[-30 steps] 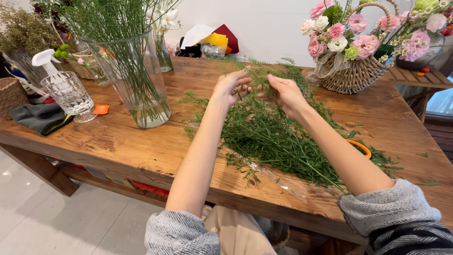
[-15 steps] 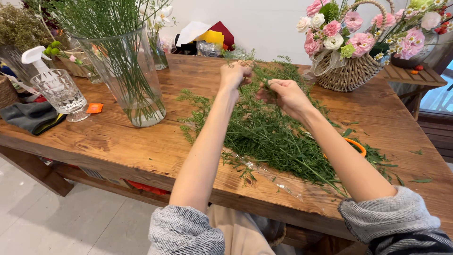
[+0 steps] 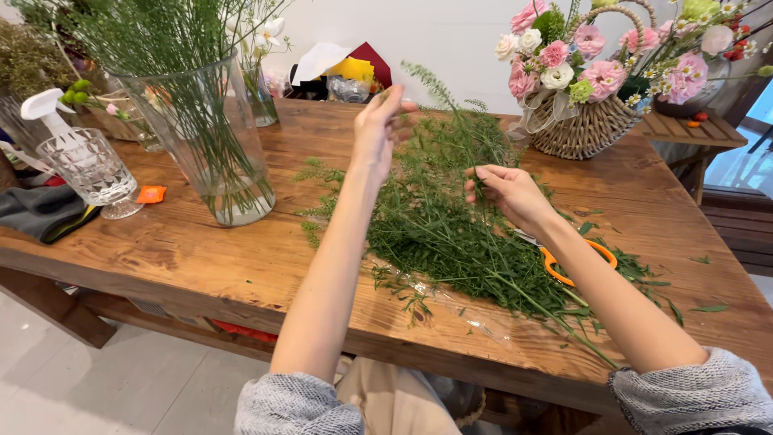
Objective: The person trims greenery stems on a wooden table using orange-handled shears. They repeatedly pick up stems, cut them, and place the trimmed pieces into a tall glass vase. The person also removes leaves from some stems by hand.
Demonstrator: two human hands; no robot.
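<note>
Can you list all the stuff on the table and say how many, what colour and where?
leafy stems: a heap, green, spread over the middle of the table
tall glass vase: one, clear, holding green stems, left of the heap
cut-glass goblet: one, clear, far left
spray bottle: one, white, behind the goblet
wicker basket: one, tan, filled with pink and white flowers, back right
scissors: one pair, orange handles, partly under the stems
dark cloth: one, grey-black, left edge
wooden table: one, brown
left hand: raised, pinching a stem
right hand: pinching a stem over the heap
</note>
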